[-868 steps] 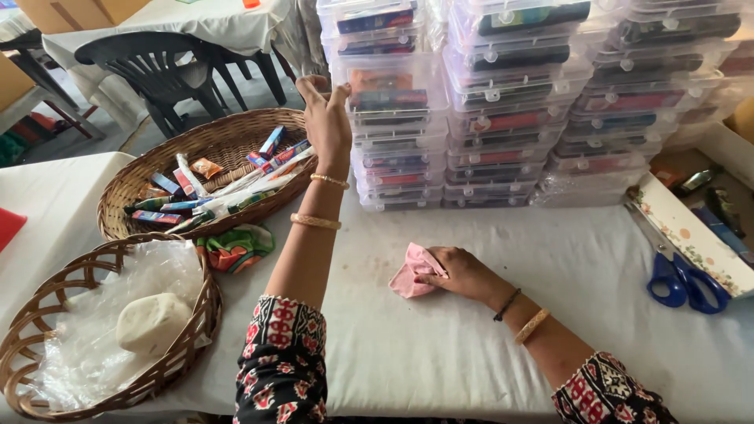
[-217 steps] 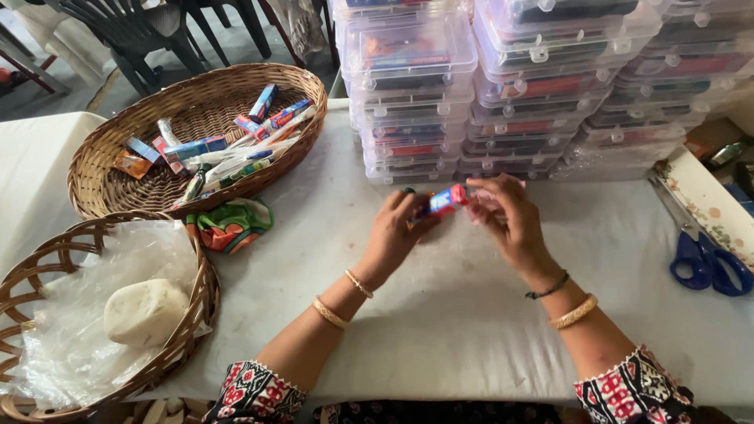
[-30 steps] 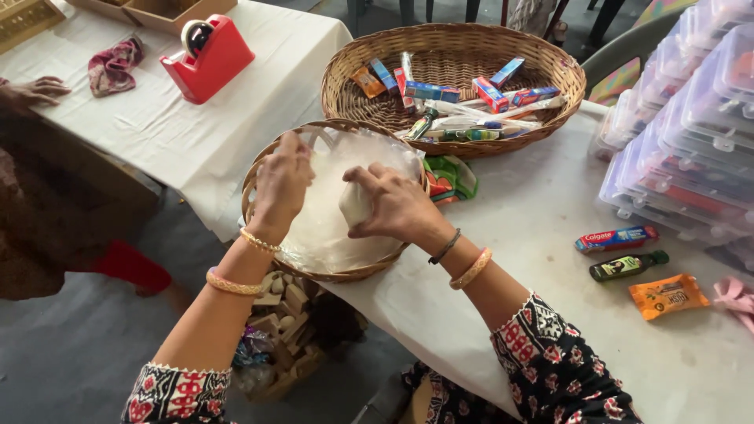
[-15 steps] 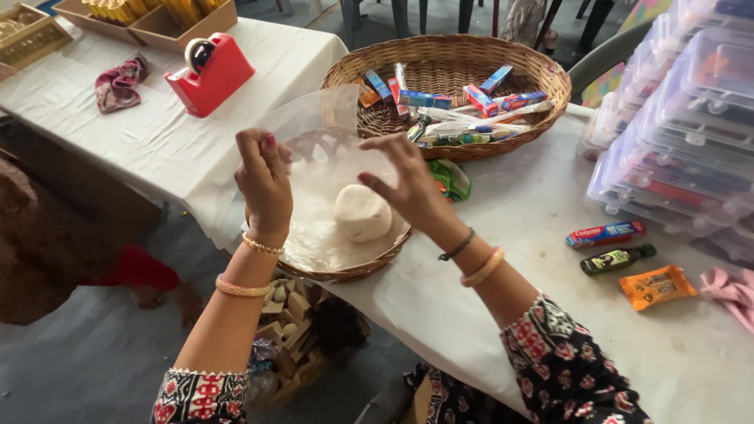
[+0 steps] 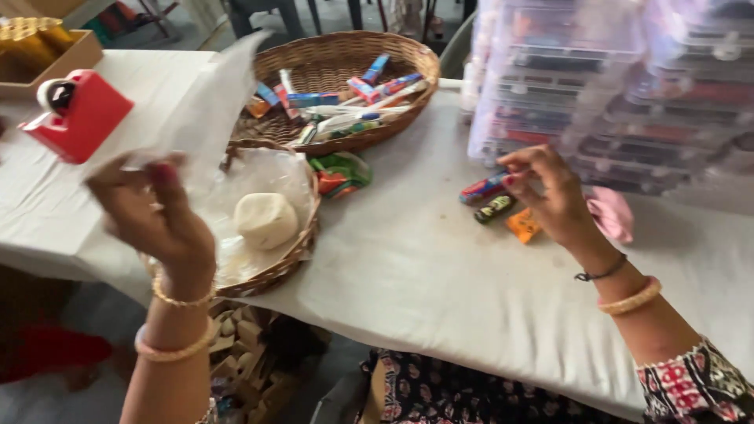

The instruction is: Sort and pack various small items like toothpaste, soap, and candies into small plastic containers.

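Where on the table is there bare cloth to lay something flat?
Bare white cloth lies between the small basket and the right hand, down to the near edge. Crowded: snack packets and a pink cloth before the stacked clear boxes; the big basket behind.

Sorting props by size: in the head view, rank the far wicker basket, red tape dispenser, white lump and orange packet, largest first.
1. far wicker basket
2. red tape dispenser
3. white lump
4. orange packet
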